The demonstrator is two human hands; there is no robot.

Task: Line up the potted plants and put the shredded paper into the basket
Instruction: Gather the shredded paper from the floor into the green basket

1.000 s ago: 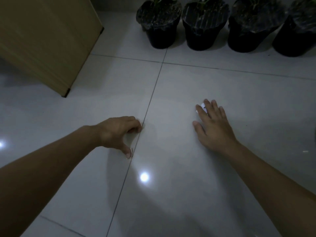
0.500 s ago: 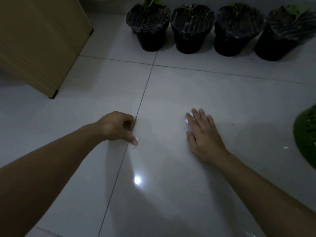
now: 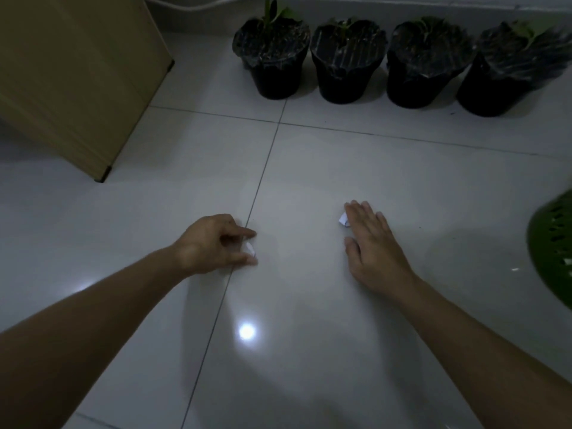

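Lying on the pale tiled floor (image 3: pixel 402 181) are two visible scraps of paper: one (image 3: pixel 250 249) pinched between the left hand's (image 3: pixel 213 246) thumb and forefinger, one (image 3: pixel 343 218) peeking out beside the right hand's (image 3: pixel 371 243) flat, straight fingers. One green basket (image 3: pixel 554 255) sits at the right edge. Four black potted plants (image 3: pixel 275 57) (image 3: pixel 346 60) (image 3: pixel 424 60) (image 3: pixel 507 69) stand in a row along the far wall. One wooden cabinet (image 3: pixel 77 72) is at left.

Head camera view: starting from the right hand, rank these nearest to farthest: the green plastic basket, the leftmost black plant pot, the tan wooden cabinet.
From the right hand:
1. Green plastic basket, at the right edge.
2. Leftmost black plant pot, ahead by the wall.
3. Tan wooden cabinet, far left.
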